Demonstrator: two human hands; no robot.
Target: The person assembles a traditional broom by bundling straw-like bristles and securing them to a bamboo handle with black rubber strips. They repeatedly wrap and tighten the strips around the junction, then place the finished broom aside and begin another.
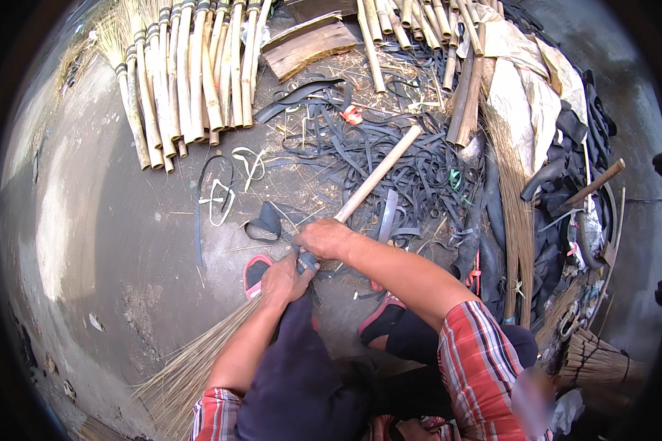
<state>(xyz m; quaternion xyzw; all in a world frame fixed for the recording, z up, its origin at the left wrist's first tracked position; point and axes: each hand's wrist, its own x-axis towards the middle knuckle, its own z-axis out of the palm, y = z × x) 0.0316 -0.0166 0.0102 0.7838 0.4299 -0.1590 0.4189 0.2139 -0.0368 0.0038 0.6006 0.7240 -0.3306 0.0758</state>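
Observation:
A broom lies slanted across my lap and feet. Its pale wooden handle (pixel 382 170) points up and to the right, and its straw bristles (pixel 206 342) fan out to the lower left under my left forearm. My left hand (pixel 283 279) is closed round the neck of the broom, where a dark rubber strip (pixel 307 262) is wrapped. Just above it, my right hand (pixel 326 238) is closed over the lower end of the handle, against the wrap. Its fingertips are partly hidden, so whether they also pinch the strip is unclear. A curled black rubber piece (pixel 265 223) lies beside my hands.
Beyond the handle spreads a tangled heap of dark rubber strips (pixel 338 151). A grey blade (pixel 388 215) lies right of the handle. Brooms with bamboo handles (pixel 191 81) are lined up far left; more poles (pixel 419 22) lie far right. Loose bristles (pixel 511 220) and sacking (pixel 511 95) are at the right.

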